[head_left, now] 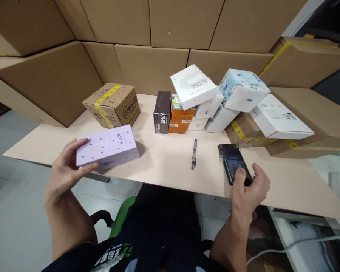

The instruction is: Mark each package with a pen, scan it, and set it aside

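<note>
A lavender box with small printed figures [109, 147] is held at its left end by my left hand [66, 166]. The thumb lies along its front side and the fingers reach over the top. Over the table's front edge, my right hand [249, 190] is at the black phone [235, 164], its thumb over the lower part of the screen and its index finger apart at the right. My other right fingers are partly hidden. The phone's screen is lit, and part of the phone is blurred out. A pen [194, 154] lies between the two hands.
A taped brown carton [113, 105] stands at back left. Toward the middle are a dark brown box [162, 112], orange boxes [181, 117], a white power bank box [194, 86] and tissue packs [243, 90]. A flat white box [282, 117] rests on cartons at right. Large cardboard boxes [153, 70] wall the back.
</note>
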Available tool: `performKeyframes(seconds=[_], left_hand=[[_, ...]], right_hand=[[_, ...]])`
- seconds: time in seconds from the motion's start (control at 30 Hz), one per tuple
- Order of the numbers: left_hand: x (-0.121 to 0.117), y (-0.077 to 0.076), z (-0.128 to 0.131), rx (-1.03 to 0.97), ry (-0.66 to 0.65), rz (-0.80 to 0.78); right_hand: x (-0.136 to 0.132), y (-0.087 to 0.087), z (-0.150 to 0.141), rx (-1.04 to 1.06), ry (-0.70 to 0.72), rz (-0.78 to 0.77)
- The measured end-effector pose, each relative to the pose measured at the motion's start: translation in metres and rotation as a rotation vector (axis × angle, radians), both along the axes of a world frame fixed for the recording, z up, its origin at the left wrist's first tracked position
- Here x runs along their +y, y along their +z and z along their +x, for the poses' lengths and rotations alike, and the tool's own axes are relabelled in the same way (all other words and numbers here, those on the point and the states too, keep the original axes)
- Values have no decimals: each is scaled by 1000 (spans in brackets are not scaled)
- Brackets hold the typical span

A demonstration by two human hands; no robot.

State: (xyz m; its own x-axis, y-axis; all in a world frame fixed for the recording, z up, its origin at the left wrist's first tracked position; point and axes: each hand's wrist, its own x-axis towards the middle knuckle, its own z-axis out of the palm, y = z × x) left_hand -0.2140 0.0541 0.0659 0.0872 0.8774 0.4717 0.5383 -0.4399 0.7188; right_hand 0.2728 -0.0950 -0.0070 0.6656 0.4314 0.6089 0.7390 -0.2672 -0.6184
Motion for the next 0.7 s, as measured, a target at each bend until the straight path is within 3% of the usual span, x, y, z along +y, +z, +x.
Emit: performKeyframes(seconds=[0.27,0.33,0.4,0.5,0.53,0.6,0.7], left_hand=[[77,-11,-28,-89,26,-83],[85,-14,-26,-108,49,-29],[81,-16,-15,-78,178,99],[57,-16,26,-4,500,527],[46,-14,46,-15,521,670],[28,-7,93,62,324,763],[24,11,162,256,40,573]], right_hand=[[10,2,-18,-10,110,47],[9,0,-20,-6,114,36],[9,0,-23,-5,118,37],[14,4,-34,10,163,64],[18,7,-39,23,198,67],[27,11,-50,55,291,49],[42,14,-66,88,442,-84]])
